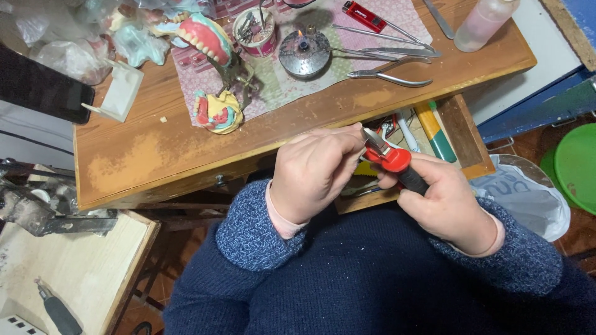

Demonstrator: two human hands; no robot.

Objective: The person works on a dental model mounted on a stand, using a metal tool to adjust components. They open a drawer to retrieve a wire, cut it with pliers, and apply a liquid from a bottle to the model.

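Just below the desk's front edge, at the centre of the view, a red-and-black handled knife [392,162] is being held between both hands, its short metal blade pointing toward 10 o'clock. The right hand [448,201] is wrapping its fingers around the black grip, thumb pressing on the red collar, wrist angling in from 4 o'clock. The left hand [313,170] is curling closed at 9 o'clock of the knife, its fingertips meeting the blade tip; whatever small piece it may be pinching is hidden. Both forearms, in blue knitted sleeves, are resting over the lap.

At 1 o'clock of the knife an open drawer [462,133] is showing tool handles. Farther toward 11 o'clock on the wooden desk [155,149] a denture model on an articulator [214,74] is standing, and at 12 o'clock a small lit burner [303,53] is burning beside pliers [391,75].
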